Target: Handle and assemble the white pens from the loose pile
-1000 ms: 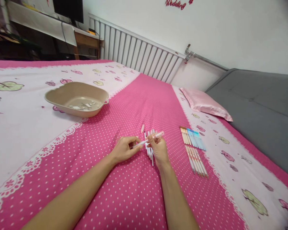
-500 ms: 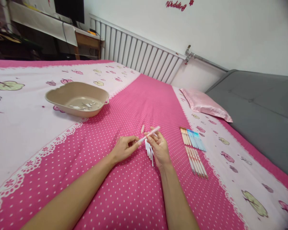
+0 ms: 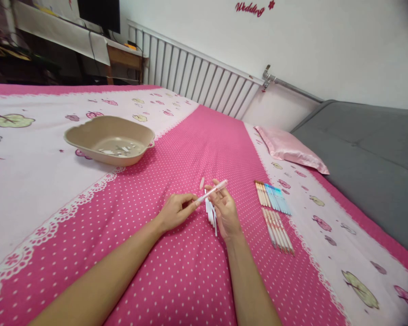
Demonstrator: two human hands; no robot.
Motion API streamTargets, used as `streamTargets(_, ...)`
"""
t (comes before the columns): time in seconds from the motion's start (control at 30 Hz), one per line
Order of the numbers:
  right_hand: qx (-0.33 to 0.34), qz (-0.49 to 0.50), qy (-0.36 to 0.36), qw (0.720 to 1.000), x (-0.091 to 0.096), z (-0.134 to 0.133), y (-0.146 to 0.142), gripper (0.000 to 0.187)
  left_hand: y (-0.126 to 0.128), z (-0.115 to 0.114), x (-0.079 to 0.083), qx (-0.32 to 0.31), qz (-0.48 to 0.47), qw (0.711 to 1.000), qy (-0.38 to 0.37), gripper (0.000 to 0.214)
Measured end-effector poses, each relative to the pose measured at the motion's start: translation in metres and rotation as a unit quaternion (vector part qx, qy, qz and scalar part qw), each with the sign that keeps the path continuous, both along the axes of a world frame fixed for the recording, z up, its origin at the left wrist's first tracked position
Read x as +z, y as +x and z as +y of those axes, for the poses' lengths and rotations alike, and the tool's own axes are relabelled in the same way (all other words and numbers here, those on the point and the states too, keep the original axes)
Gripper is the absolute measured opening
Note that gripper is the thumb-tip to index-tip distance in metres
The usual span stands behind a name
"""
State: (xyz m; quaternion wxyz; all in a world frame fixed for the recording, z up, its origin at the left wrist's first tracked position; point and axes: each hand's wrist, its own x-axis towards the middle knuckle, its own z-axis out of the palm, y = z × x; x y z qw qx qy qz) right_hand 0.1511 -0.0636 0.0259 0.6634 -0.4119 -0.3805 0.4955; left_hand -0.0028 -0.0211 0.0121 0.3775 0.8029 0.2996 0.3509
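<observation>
My left hand (image 3: pixel 177 210) is closed, pinching the near end of a slim pale pink and white pen (image 3: pixel 213 189) between thumb and fingers. The pen slants up to the right. My right hand (image 3: pixel 225 209) is palm up, its bent fingers loosely around the pen's far part, with the thumb just below. Under and beside the right hand lie several thin white sticks (image 3: pixel 210 214), partly hidden by it. A small pale pink piece (image 3: pixel 201 182), perhaps a cap, lies just beyond the fingers.
Rows of pens lie to the right: brownish-orange ones (image 3: pixel 262 194), blue ones (image 3: pixel 278 199) and pinkish-white ones (image 3: pixel 278 230). A beige basin (image 3: pixel 88 144) with small white pieces stands at left on the pink dotted bedspread (image 3: pixel 170 280). A pink pillow (image 3: pixel 289 149) lies by the grey headboard (image 3: pixel 367 158).
The fingers of my right hand have loosened and shifted slightly along the pen, so more of its middle shows. My left hand keeps its hold in the same place.
</observation>
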Motion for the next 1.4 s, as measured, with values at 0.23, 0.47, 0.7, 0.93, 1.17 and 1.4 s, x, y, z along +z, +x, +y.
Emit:
streamTargets(0.23,0.014,0.030,-0.007,0.999,0.0011,0.0000,0.0009,0.053,-0.0005,0.0006,-0.0009,-0.004,0.001,1.000,0.006,0.039)
streamTargets(0.47,-0.039,0.001,-0.016,0.999,-0.0040,0.0043,0.0000,0.046,-0.0001,-0.0006,0.0008,-0.009,0.008,1.000,0.003,0.039)
streamTargets(0.7,-0.017,0.003,-0.002,1.000,-0.0016,0.0022,-0.0012,0.044,-0.0008,-0.0004,0.0020,0.003,0.011,1.000,0.002,0.038)
streamTargets(0.93,0.001,0.019,-0.007,1.000,0.0010,0.0004,0.0001,0.052,-0.0005,-0.0003,0.0021,-0.001,0.009,1.000,0.005,0.039)
streamTargets(1.17,-0.036,-0.021,-0.014,0.999,-0.0052,0.0043,-0.0006,0.046,0.0004,-0.0016,0.0020,-0.003,0.002,1.000,-0.004,0.037)
streamTargets(1.4,0.010,-0.008,0.016,1.000,-0.0031,0.0011,-0.0004,0.045,0.0006,-0.0014,0.0029,-0.003,0.000,1.000,-0.001,0.039)
